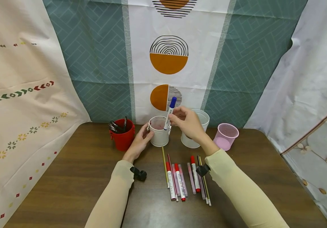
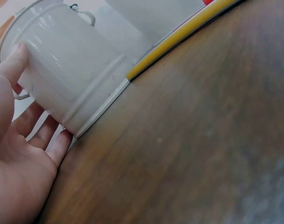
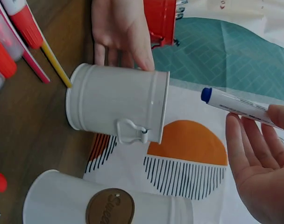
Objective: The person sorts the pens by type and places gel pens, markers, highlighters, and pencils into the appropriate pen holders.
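My left hand holds the small white bucket by its left side, with the thumb near the rim and the fingers around the lower wall. In the left wrist view, the fingers go partly out of sight behind the bucket. Above the bucket's right rim, my right hand pinches a white marker with a blue cap. The marker stands tilted, cap up; in the right wrist view its blue lower end points toward the bucket's mouth, apart from it.
A red bucket with black pens stands left. To the right are a taller white bucket and a pink mesh cup. Several red-capped markers, pencils and pale pink pens lie in front on the wooden table.
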Motion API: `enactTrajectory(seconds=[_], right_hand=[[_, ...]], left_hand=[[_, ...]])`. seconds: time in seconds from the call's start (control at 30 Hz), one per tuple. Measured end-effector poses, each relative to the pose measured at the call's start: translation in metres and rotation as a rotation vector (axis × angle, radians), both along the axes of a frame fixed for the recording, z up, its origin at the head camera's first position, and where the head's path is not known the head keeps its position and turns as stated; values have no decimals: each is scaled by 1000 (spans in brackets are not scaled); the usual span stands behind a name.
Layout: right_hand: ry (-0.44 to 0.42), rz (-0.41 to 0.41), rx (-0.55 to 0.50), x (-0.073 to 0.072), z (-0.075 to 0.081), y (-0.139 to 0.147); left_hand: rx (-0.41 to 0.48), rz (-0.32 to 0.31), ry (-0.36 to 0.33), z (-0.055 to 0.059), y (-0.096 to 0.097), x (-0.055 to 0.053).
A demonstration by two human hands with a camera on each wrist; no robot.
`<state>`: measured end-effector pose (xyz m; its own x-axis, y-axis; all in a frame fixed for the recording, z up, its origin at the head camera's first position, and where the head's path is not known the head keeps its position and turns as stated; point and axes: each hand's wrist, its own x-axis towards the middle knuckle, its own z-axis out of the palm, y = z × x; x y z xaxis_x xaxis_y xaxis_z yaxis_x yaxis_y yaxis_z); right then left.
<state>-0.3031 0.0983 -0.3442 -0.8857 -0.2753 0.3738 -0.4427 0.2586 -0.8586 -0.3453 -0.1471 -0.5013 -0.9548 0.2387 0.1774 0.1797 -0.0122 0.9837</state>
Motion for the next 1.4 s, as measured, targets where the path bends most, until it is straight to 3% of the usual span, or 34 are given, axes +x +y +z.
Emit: enactTrajectory(seconds=[0.43,0.6,1.0,1.4], right_hand=[[59,-57,87,-36,3,-27],[27,-57,118,-45,-5,-37],[-37,-97,200,-51,-34,-37],[-20,-93,186,-47,-31,-31]], left_hand=[[4,-9,-5,0,-1,-1],[1,-5,-9,0,-1,-2],[-2,7,-1,0,0,0],[-2,0,-11,0,-1,-1]])
